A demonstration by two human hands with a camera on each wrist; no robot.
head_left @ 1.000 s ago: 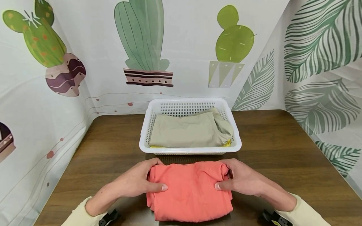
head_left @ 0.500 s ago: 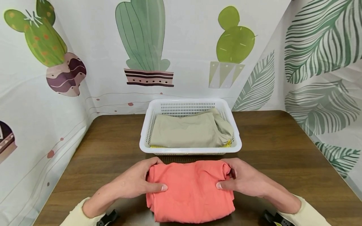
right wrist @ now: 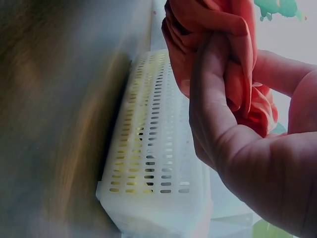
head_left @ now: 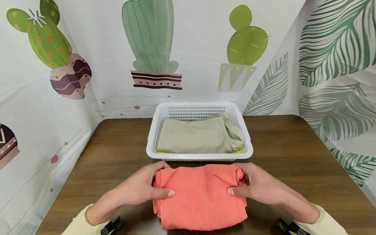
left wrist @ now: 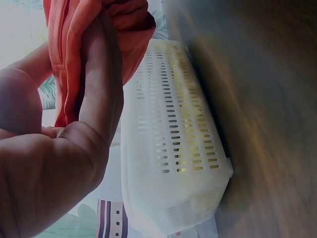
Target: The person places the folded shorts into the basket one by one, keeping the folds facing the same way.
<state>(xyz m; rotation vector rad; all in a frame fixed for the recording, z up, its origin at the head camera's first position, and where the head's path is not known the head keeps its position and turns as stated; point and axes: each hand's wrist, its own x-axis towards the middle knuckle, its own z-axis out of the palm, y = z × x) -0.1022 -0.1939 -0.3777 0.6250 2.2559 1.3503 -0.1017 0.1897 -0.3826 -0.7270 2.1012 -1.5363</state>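
A folded coral-red cloth [head_left: 201, 195] lies near the front edge of the brown wooden table [head_left: 293, 153]. My left hand [head_left: 144, 187] grips its left side, thumb on top and fingers curled under the edge. My right hand [head_left: 252, 186] grips its right side the same way. In the left wrist view the cloth [left wrist: 74, 54] bunches over the fingers [left wrist: 101, 89], and in the right wrist view the cloth [right wrist: 218, 29] wraps over the fingers [right wrist: 213, 104]. Just behind the cloth stands a white slotted basket [head_left: 199, 156] holding a folded beige cloth [head_left: 199, 135] with a yellow one beneath.
Printed cactus and leaf backdrops wall in the table at the back, left and right. The basket [left wrist: 173, 163] [right wrist: 153, 163] stands close in front of both hands. Bare wood lies to either side of the basket.
Both hands keep their hold on the red cloth. The cloth and the right hand have shifted slightly to the right and toward the basket.
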